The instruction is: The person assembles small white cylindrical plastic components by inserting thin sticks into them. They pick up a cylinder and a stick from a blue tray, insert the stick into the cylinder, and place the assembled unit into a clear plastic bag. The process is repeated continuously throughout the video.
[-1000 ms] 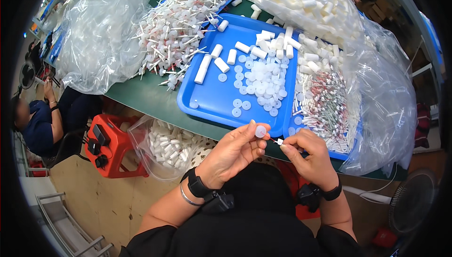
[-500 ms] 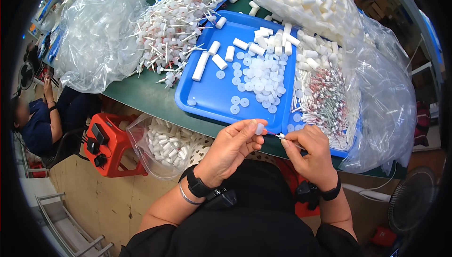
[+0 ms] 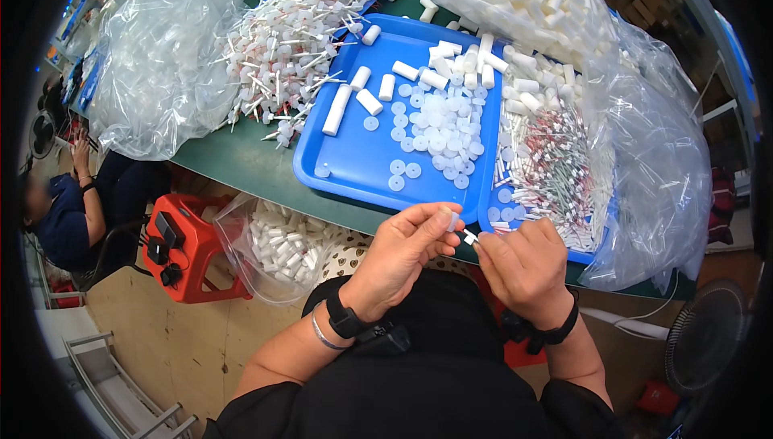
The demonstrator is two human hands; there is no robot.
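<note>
My left hand [image 3: 400, 247] pinches a translucent white plastic disc [image 3: 453, 221] between thumb and forefinger. Close on its right, my right hand [image 3: 525, 268] is closed on a thin white-tipped wire piece [image 3: 470, 237], most of which the fingers cover. Whether the wire passes through the disc cannot be made out. Both hands are at the near edge of a blue tray [image 3: 346, 177]. In that tray lie a heap of similar discs [image 3: 439, 129] and several white cylinders [image 3: 369, 102].
A second tray on the right bears thin wired pieces [image 3: 555, 161] and more cylinders. Joined disc-and-stick pieces [image 3: 282, 45] are heaped at the back left. Clear plastic bags [image 3: 173, 61] flank the trays. A red stool [image 3: 189, 250] and a seated person [image 3: 68, 206] are at the left.
My right hand has moved left and turned, bringing the white tip nearer the disc. The disc now shows more edge-on. The view has shifted slightly.
</note>
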